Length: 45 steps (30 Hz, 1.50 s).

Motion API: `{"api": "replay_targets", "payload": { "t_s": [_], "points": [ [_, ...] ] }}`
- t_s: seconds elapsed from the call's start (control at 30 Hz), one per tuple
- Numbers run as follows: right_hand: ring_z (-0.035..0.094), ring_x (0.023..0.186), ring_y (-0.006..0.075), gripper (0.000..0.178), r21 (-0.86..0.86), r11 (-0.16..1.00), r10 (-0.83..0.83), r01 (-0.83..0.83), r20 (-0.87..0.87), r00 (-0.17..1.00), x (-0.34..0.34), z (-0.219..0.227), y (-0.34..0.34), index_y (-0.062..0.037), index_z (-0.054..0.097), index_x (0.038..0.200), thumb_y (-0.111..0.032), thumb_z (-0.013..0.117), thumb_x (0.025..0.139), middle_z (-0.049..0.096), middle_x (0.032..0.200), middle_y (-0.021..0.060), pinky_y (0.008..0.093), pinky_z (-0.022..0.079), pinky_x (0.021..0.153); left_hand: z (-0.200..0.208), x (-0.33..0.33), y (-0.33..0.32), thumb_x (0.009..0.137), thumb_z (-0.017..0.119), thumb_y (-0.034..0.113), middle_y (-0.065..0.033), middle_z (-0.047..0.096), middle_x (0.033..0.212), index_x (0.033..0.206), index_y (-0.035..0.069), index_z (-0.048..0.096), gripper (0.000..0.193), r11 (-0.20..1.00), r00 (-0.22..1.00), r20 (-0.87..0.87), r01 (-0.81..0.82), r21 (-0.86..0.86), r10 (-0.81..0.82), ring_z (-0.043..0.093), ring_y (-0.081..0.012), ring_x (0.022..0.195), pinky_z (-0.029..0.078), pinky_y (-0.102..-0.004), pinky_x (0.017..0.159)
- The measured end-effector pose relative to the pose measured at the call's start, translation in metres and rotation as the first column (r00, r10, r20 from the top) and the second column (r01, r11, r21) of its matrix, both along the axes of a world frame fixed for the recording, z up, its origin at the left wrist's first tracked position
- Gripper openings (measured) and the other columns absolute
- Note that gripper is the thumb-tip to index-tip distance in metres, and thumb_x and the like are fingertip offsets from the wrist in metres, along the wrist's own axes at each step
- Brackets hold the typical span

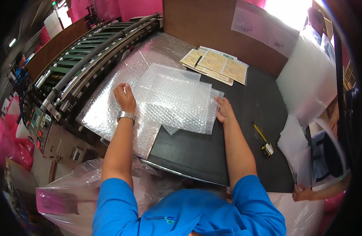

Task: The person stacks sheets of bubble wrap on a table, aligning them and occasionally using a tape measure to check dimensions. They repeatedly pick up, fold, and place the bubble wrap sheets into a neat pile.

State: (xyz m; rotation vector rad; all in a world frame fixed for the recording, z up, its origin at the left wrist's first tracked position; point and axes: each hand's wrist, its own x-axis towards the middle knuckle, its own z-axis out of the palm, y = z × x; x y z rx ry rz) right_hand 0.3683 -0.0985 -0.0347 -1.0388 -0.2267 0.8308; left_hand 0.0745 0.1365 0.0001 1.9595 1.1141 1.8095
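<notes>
A loose stack of clear bubble wrap sheets (177, 100) lies in front of me, its edges not quite lined up. At its right edge, my right hand (225, 111) pinches the sheets' border between thumb and fingers. My left hand (125, 98), with a metal watch at the wrist, is loosely curved beside the stack's left side, thumb apart and nothing visible in it. Beneath the stack, a wide web of bubble wrap (106, 106) stretches from the machine over the black tabletop (188, 161).
A slatted roller machine (82, 51) stands at left. Printed sheets (224, 67) with a pen lie at the back. A tape measure (267, 149), partly extended, rests at right. Near a co-worker's hand (303, 193) is a pile of translucent sheets (295, 145); a taller stack (306, 78) stands behind.
</notes>
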Motion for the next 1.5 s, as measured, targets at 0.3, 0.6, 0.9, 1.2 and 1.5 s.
{"api": "replay_targets", "payload": {
  "t_s": [0.3, 0.6, 0.9, 1.2, 1.5],
  "points": [
    [0.048, 0.108, 0.0260, 0.081, 0.055, 0.995, -0.081, 0.077, 0.074, 0.994, -0.021, -0.002, -0.014, -0.0014, 0.004, 0.137, -0.015, 0.061, 0.081, 0.038, 0.127, 0.0183, 0.0366, 0.045, 0.085, 0.006, -0.001, -0.005, 0.088, 0.049, 0.024, -0.0134, 0.050, 0.087, 0.091, 0.000, 0.053, 0.025, 1.000, 0.993, 0.117, -0.001, 0.029, -0.002, 0.048, -0.0260, 0.081, 0.039, -0.0361, 0.075],
    [0.048, 0.109, 0.0252, 0.076, 0.089, 0.995, -0.052, 0.045, 0.084, 0.995, -0.021, -0.003, -0.016, -0.0013, 0.007, 0.137, -0.017, 0.058, 0.084, 0.039, 0.127, 0.0164, 0.0368, 0.043, 0.087, 0.009, -0.005, -0.008, 0.087, 0.050, 0.022, -0.0132, 0.049, 0.087, 0.090, 0.000, 0.052, 0.023, 1.000, 0.988, 0.151, 0.020, 0.019, -0.023, 0.048, -0.0252, 0.079, 0.040, -0.0349, 0.073],
    [0.046, 0.110, 0.0250, 0.071, 0.141, 0.990, -0.010, 0.000, 0.069, 0.998, -0.011, -0.015, -0.012, -0.0004, 0.010, 0.136, -0.019, 0.057, 0.085, 0.038, 0.127, 0.0149, 0.0382, 0.043, 0.089, 0.014, -0.003, -0.009, 0.084, 0.052, 0.033, -0.0142, 0.044, 0.110, 0.108, 0.004, 0.047, 0.038, 0.939, 0.972, 0.017, -0.230, 0.255, 0.233, 0.040, -0.0290, 0.106, 0.030, -0.0435, 0.090],
    [0.051, 0.105, 0.0235, 0.050, 0.187, 0.977, 0.082, -0.099, 0.098, 0.992, -0.015, -0.012, -0.007, -0.0038, 0.040, 0.119, -0.040, 0.053, 0.086, 0.051, 0.113, 0.0106, 0.0366, 0.045, 0.086, 0.041, 0.022, 0.017, 0.080, 0.048, 0.051, -0.0187, 0.014, 0.143, 0.133, 0.021, 0.035, 0.063, 0.960, 0.689, -0.709, -0.274, -0.060, 0.152, 0.007, -0.0336, 0.134, 0.005, -0.0578, 0.102],
    [0.054, 0.094, 0.0251, 0.060, -0.199, 0.980, 0.082, -0.030, 0.258, 0.963, -0.008, 0.003, -0.030, -0.0006, 0.035, 0.123, -0.015, 0.064, 0.073, 0.052, 0.110, 0.0137, 0.0367, 0.045, 0.082, 0.025, 0.068, -0.086, 0.068, 0.060, 0.055, -0.0207, 0.033, 0.130, 0.128, 0.025, 0.040, 0.071, 0.864, 0.327, -0.801, 0.137, -0.485, -0.502, 0.026, -0.0359, 0.124, 0.012, -0.0564, 0.103]
  ]
}}
